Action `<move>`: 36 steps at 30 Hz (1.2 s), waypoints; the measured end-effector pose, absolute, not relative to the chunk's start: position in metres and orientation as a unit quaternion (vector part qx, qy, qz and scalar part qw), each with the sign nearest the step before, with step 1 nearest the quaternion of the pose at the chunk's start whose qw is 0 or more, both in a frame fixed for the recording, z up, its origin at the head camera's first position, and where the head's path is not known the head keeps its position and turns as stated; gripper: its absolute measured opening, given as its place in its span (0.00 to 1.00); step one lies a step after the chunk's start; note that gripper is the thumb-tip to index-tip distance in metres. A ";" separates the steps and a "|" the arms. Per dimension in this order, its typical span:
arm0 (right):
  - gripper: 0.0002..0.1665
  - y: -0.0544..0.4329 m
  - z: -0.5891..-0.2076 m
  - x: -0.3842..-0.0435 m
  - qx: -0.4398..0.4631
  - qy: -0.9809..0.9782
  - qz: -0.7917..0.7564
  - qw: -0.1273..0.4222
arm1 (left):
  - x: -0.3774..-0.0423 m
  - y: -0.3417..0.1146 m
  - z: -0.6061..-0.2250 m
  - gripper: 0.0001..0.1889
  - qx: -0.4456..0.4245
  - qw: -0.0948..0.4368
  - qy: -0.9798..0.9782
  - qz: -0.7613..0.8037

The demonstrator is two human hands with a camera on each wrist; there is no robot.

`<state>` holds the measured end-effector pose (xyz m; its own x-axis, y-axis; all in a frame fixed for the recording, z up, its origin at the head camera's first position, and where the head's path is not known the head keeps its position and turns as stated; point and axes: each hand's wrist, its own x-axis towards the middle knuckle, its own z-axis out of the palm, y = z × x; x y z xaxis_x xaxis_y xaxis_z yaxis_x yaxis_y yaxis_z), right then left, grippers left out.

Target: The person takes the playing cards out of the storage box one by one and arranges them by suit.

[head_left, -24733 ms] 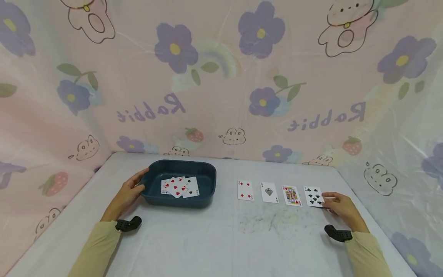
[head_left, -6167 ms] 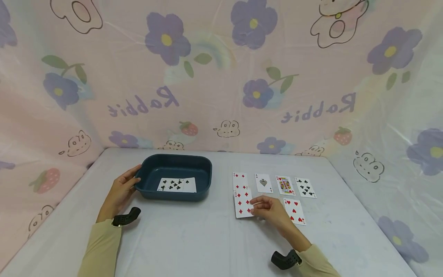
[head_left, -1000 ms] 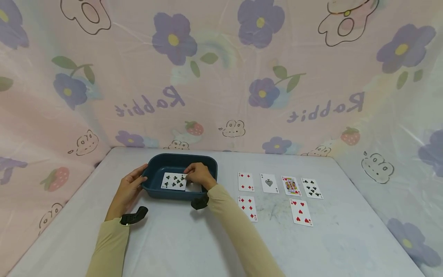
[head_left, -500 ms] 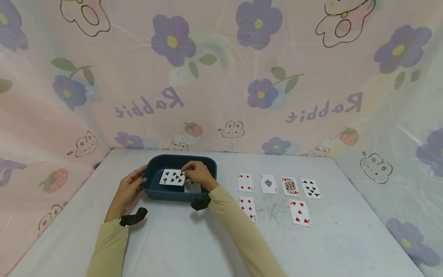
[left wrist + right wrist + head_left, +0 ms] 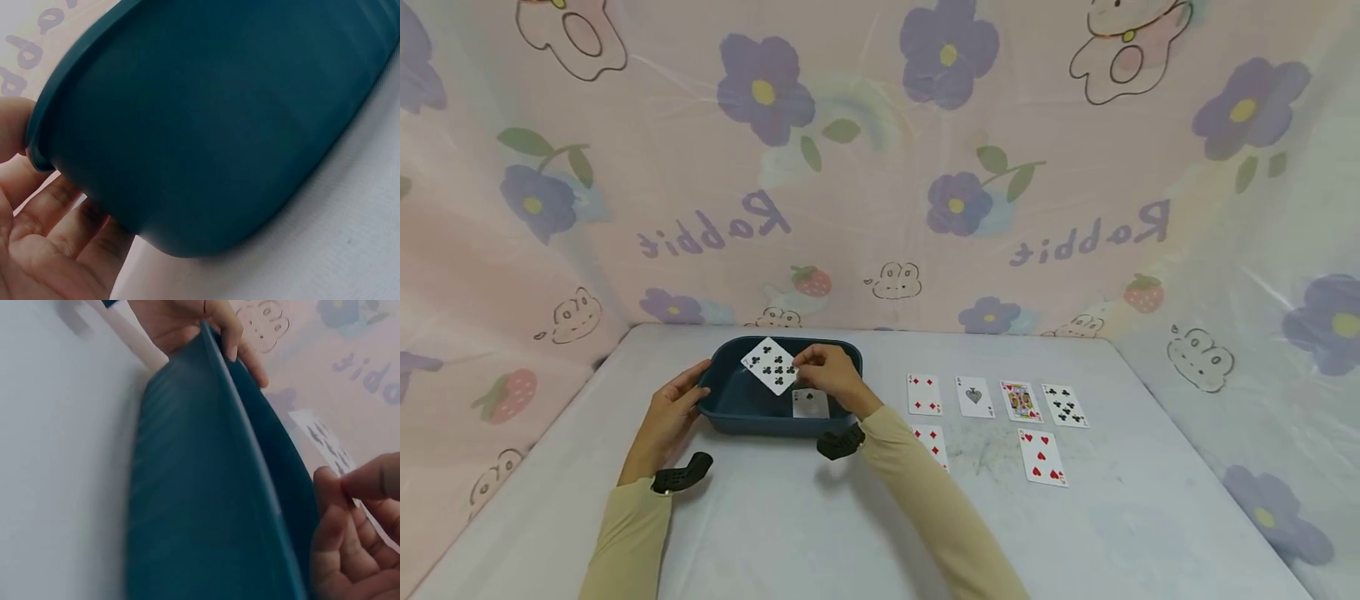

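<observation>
My left hand (image 5: 670, 412) grips the left end of a dark teal plastic bin (image 5: 775, 427), thumb over the rim and fingers against the outside wall, as the left wrist view shows on the bin's side (image 5: 206, 125). Between thumb and fingertips, my right hand (image 5: 835, 379) pinches a club playing card (image 5: 767, 364), tilted and raised over the bin. In the right wrist view the card (image 5: 319, 437) stands edge-on above the rim. Another black-suit card (image 5: 810, 405) lies on the bin floor, below the right hand.
To the right lies a row of the four of diamonds (image 5: 923, 394), ace of spades (image 5: 974, 397), king of hearts (image 5: 1020, 402) and a club card (image 5: 1064, 406). Nearer are a six of diamonds (image 5: 931, 446), partly behind the right sleeve, and a five of hearts (image 5: 1042, 457).
Heart cards left the bin earlier; the six of diamonds and five of hearts joined the table layout. Within the last second, the right hand has lifted and turned the club card, uncovering the other.
</observation>
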<state>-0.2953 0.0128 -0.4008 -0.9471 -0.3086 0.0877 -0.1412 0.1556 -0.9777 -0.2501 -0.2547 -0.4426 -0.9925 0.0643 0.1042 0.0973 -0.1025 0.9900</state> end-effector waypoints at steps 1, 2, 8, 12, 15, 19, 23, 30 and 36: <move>0.07 0.013 -0.400 -0.294 -0.150 0.750 -0.640 0.068 | -0.250 -0.255 -0.443 0.29 -0.061 0.010 -0.670 -0.740; 0.07 0.014 -0.400 -0.294 -0.151 0.744 -0.647 0.070 | -0.250 -0.256 -0.443 0.29 -0.062 0.010 -0.670 -0.740; 0.08 0.023 -0.393 -0.281 -0.164 0.732 -0.660 0.048 | -0.249 -0.258 -0.443 0.29 -0.064 0.012 -0.670 -0.739; 0.09 0.035 -0.389 -0.271 -0.163 0.723 -0.671 0.016 | -0.249 -0.258 -0.443 0.29 -0.068 0.012 -0.670 -0.740; 0.09 0.048 -0.387 -0.265 -0.154 0.701 -0.697 0.008 | -0.250 -0.258 -0.443 0.29 -0.066 0.009 -0.675 -0.735; 0.10 0.070 -0.385 -0.258 -0.136 0.679 -0.721 0.008 | -0.250 -0.258 -0.443 0.29 -0.065 0.005 -0.687 -0.724; 0.12 0.097 -0.382 -0.251 -0.121 0.680 -0.723 -0.006 | -0.251 -0.256 -0.443 0.29 -0.069 0.005 -0.684 -0.726; 0.15 0.143 -0.377 -0.235 -0.116 0.688 -0.715 -0.034 | -0.250 -0.256 -0.441 0.29 -0.063 0.003 -0.683 -0.728; 0.16 0.180 -0.376 -0.217 -0.100 0.704 -0.701 -0.054 | -0.249 -0.254 -0.441 0.29 -0.061 0.003 -0.671 -0.739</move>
<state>-0.2173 0.1803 -0.3761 -0.9741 -0.0660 0.2163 -0.2166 -0.0035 -0.9763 -0.2494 -0.2542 -0.4407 -0.9924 0.0776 0.0953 0.0874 -0.0996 0.9912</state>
